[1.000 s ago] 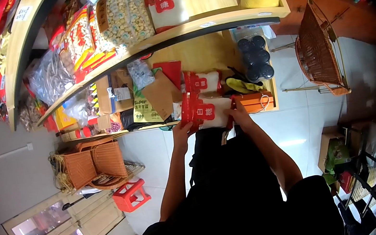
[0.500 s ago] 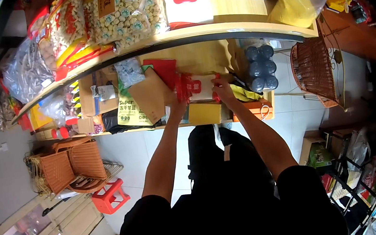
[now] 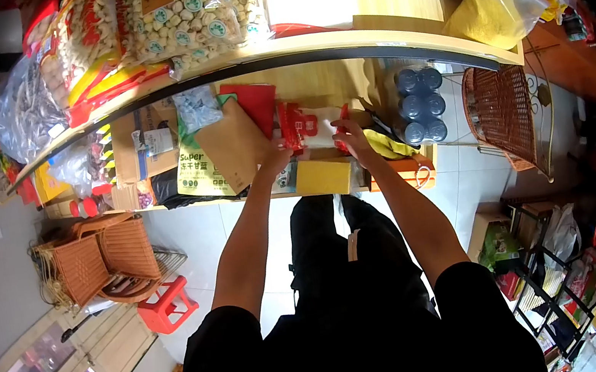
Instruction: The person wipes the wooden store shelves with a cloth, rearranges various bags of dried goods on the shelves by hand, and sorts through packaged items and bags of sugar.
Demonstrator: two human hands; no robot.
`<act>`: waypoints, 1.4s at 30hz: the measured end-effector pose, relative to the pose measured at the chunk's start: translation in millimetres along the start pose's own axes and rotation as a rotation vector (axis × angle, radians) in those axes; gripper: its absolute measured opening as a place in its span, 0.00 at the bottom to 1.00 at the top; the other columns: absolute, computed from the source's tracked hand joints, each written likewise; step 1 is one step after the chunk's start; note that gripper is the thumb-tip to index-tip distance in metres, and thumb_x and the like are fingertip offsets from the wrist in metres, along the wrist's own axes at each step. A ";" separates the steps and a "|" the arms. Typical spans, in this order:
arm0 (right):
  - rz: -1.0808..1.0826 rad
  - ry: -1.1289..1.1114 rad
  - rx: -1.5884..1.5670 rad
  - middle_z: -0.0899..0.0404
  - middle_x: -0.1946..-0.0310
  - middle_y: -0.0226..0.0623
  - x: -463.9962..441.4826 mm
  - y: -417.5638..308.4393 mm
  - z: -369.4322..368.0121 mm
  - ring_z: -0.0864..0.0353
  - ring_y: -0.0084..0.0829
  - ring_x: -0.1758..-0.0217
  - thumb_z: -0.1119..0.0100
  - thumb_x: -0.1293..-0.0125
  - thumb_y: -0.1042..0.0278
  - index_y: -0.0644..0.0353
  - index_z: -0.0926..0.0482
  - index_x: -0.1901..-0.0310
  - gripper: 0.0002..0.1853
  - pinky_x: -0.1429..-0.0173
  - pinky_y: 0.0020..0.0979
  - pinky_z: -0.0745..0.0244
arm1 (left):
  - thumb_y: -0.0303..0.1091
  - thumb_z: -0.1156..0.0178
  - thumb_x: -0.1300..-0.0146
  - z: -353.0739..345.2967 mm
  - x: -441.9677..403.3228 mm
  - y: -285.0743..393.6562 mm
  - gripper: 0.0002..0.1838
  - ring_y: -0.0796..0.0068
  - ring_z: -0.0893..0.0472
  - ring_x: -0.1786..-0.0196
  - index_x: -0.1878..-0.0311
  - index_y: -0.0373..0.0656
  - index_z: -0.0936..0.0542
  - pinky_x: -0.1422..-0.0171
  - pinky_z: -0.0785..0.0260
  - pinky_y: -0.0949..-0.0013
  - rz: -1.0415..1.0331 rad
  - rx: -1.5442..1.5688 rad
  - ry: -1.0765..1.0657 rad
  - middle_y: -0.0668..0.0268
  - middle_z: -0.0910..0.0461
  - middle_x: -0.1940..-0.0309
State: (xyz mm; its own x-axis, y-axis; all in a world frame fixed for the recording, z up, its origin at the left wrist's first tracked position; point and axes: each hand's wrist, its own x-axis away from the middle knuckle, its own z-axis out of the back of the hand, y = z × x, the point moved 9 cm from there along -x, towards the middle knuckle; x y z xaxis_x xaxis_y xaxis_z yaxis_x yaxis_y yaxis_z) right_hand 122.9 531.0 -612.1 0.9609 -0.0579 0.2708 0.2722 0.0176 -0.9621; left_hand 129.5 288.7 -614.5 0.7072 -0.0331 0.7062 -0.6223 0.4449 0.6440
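A red and white packet with Chinese characters (image 3: 314, 126) lies on the lower shelf, between my two hands. My left hand (image 3: 279, 158) is at its left end, with fingers partly hidden against the red edge. At its right end my right hand (image 3: 351, 136) has its fingers bent round the edge. A yellow box (image 3: 324, 177) sits just in front of the packet. Left of it are a brown card envelope (image 3: 231, 150), a red packet (image 3: 253, 104) and a green-yellow bag (image 3: 202, 172).
Above is the upper shelf's edge (image 3: 338, 41), bearing large snack bags (image 3: 192, 17) and a yellow powder bag (image 3: 491, 11). Dark-capped bottles (image 3: 421, 106) stand right. Wicker baskets (image 3: 498, 110), a wicker chair (image 3: 126, 250) and a red stool (image 3: 167, 307) stand around.
The packet, earlier held in front of the shelf by both hands, is now back in the lower shelf. The view has moved closer, and the yellow box has come into sight.
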 end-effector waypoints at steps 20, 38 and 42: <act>-0.156 -0.063 -0.351 0.23 0.63 0.37 100.9 -80.4 61.2 0.24 0.26 0.60 0.45 0.42 0.74 0.66 0.29 0.48 0.19 0.55 0.27 0.28 | 0.25 0.52 0.32 -31.3 151.8 19.3 0.13 0.69 0.18 0.54 0.47 0.34 0.25 0.51 0.25 0.69 -0.303 0.229 -0.088 0.60 0.19 0.56; 0.563 0.093 0.348 0.24 0.57 0.48 -27.5 -424.2 66.0 0.21 0.45 0.56 0.45 0.41 0.72 0.59 0.33 0.44 0.22 0.46 0.37 0.27 | 0.20 0.44 0.42 10.4 268.1 385.7 0.26 0.50 0.28 0.41 0.39 0.35 0.34 0.35 0.36 0.59 -1.285 -0.406 0.344 0.45 0.29 0.45; 0.401 0.160 0.853 0.24 0.50 0.54 -37.1 -421.4 44.3 0.22 0.49 0.47 0.42 0.42 0.57 0.60 0.43 0.36 0.35 0.43 0.44 0.27 | 0.23 0.42 0.44 19.6 210.3 429.4 0.27 0.45 0.31 0.42 0.40 0.35 0.35 0.36 0.37 0.55 -1.268 -0.485 0.590 0.44 0.31 0.47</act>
State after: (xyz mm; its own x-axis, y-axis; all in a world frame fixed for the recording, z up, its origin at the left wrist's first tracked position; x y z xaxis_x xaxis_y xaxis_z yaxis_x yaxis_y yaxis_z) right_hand -25.2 569.9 -215.3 0.9896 -0.0239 -0.1422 -0.0698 0.7837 -0.6172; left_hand 4.4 455.3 -183.6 0.7853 -0.3120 -0.5347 0.5869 0.6501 0.4826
